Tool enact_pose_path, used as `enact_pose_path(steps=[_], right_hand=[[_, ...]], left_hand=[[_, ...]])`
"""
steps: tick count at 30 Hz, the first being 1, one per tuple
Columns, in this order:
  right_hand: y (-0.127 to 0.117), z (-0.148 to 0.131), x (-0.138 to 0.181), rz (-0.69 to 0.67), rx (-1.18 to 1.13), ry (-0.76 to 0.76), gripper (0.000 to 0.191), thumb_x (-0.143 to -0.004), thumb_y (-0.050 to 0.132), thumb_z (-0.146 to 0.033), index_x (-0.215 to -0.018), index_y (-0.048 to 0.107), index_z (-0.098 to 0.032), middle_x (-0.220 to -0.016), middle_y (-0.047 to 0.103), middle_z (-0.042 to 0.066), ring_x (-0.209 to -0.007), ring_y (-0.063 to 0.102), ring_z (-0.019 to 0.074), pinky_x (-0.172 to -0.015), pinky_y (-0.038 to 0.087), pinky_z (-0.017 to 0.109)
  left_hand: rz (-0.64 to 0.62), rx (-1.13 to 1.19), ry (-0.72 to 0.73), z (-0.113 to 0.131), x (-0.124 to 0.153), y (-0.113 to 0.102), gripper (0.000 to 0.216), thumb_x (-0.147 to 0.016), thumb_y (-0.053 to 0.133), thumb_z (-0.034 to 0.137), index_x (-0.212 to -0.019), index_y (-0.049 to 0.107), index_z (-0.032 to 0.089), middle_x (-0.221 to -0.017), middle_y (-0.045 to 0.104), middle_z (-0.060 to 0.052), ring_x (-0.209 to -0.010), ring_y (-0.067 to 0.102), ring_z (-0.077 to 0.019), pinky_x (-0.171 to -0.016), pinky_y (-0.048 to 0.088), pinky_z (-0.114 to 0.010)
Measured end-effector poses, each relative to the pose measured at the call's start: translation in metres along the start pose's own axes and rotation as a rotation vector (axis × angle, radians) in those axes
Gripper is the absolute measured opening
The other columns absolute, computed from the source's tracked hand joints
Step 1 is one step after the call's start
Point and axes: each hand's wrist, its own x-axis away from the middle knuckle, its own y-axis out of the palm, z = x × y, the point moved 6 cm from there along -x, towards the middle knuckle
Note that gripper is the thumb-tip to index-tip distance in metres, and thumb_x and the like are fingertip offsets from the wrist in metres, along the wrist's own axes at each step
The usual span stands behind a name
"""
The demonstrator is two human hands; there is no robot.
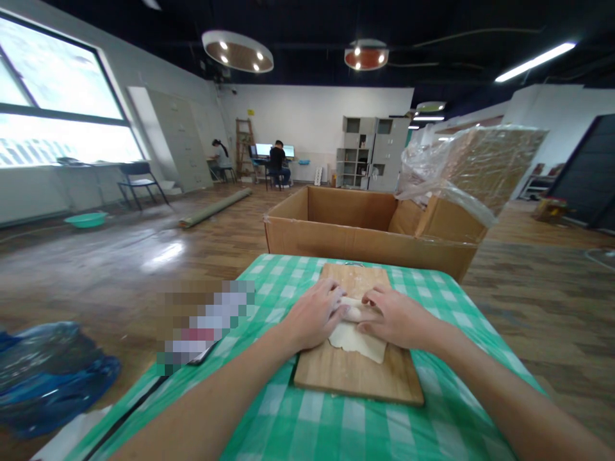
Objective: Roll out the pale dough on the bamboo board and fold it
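A pale roll [354, 310] is being grasped by the left hand [314, 314] and the right hand [398, 318], fingers being curled over its far side and thumbs being set against its near side. A thin dough sheet [358, 342] is being spread just nearer than the 2 hands, on a wooden board [358, 379] being carried by the bench [262, 426]. Judging from this, rolling is being done best if light, equal pressure is being applied by both hands and the ragged near edge is not being stretched. Both roll ends are being covered by the hands, so whether a pin is being wrapped inside cannot be told. Outward of the left hand, an object [206, 326] is being obscured by pixelation
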Motion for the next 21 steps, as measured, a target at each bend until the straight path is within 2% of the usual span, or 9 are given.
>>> enact_pose_path(steps=[4,8,12,15,18,21], right_hand=[[-0.011,0.029,0.003,-0.115,-0.044,0.112,0.057,-0.073,0.079,-0.06,-0.11,0.064,-0.019,-0.109,0.068,0.01,-0.096,0.063,0.0274,-0.077,0.045,0.035],[-0.011,0.044,0.006,-0.201,-0.178,0.196,0.065,-0.066,0.083,-0.062,-0.109,0.065,-0.018,-0.104,0.07,0.008,-0.088,0.064,0.0241,-0.072,0.045,0.032],[-0.004,0.048,0.005,-0.23,-0.277,0.254,0.057,-0.063,0.086,-0.059,-0.1,0.068,-0.018,-0.094,0.072,0.005,-0.083,0.064,0.0222,-0.065,0.044,0.029],[-0.001,0.049,0.003,-0.236,-0.291,0.257,0.05,-0.063,0.085,-0.055,-0.093,0.07,-0.019,-0.087,0.072,0.004,-0.077,0.064,0.0208,-0.06,0.041,0.029],[-0.001,0.049,0.002,-0.233,-0.299,0.257,0.047,-0.063,0.086,-0.052,-0.093,0.071,-0.019,-0.085,0.073,0.003,-0.075,0.064,0.0203,-0.059,0.041,0.028],[-0.001,0.049,0.001,-0.215,-0.305,0.26,0.045,-0.063,0.086,-0.047,-0.095,0.072,-0.019,-0.087,0.073,0.003,-0.076,0.064,0.0206,-0.061,0.042,0.028]], left_hand=[[-0.076,-0.006,-0.001,-0.004,0.002,0.003,0.035,-0.095,0.059,0.047,-0.12,0.061,0.023,-0.116,0.06,-0.009,-0.11,0.058,-0.0277,-0.097,0.048,-0.043],[-0.081,-0.026,-0.009,-0.004,0.003,0.002,0.038,-0.088,0.068,0.048,-0.116,0.062,0.023,-0.114,0.059,-0.008,-0.109,0.057,-0.0282,-0.096,0.047,-0.042],[-0.054,-0.046,-0.04,-0.004,0.001,-0.001,0.037,-0.084,0.072,0.049,-0.108,0.061,0.022,-0.113,0.059,-0.008,-0.107,0.057,-0.0281,-0.093,0.046,-0.041],[-0.095,-0.053,-0.069,-0.005,0.0,0.0,0.034,-0.084,0.07,0.05,-0.101,0.06,0.022,-0.109,0.061,-0.007,-0.099,0.059,-0.0267,-0.084,0.047,-0.038],[-0.142,-0.057,-0.093,-0.007,0.001,0.003,0.035,-0.087,0.067,0.054,-0.099,0.059,0.022,-0.105,0.064,-0.007,-0.093,0.061,-0.0258,-0.076,0.047,-0.035],[-0.148,-0.079,-0.102,-0.008,0.002,0.005,0.035,-0.087,0.066,0.055,-0.097,0.06,0.022,-0.103,0.066,-0.007,-0.092,0.062,-0.0261,-0.074,0.047,-0.035]])
